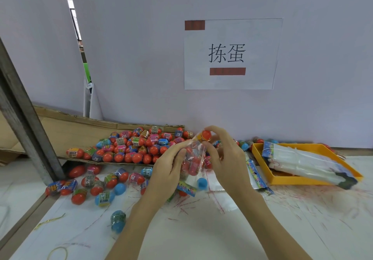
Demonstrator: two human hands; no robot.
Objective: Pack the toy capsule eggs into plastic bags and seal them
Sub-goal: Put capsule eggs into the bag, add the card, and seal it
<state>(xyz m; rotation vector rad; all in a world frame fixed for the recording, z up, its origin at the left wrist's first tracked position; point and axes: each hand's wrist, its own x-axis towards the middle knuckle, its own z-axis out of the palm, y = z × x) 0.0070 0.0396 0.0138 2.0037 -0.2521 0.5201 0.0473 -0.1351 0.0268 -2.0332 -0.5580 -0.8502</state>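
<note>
L hand [168,166] grips crinkly clear bag [192,159]; R hand [224,155] pinches glossy egg [204,135].

Bag contents: eggs inside the clear plastic bag [192,159] at frame centre partly covered by left hand [169,169] and right hand [226,159]; count unclear.
Egg labels: print on the egg pile [131,146] too small to read.
Orange tray [260,159]: floor mostly hidden under stacked bags [302,162].
Forearms: cut off at bottom edge.
</note>
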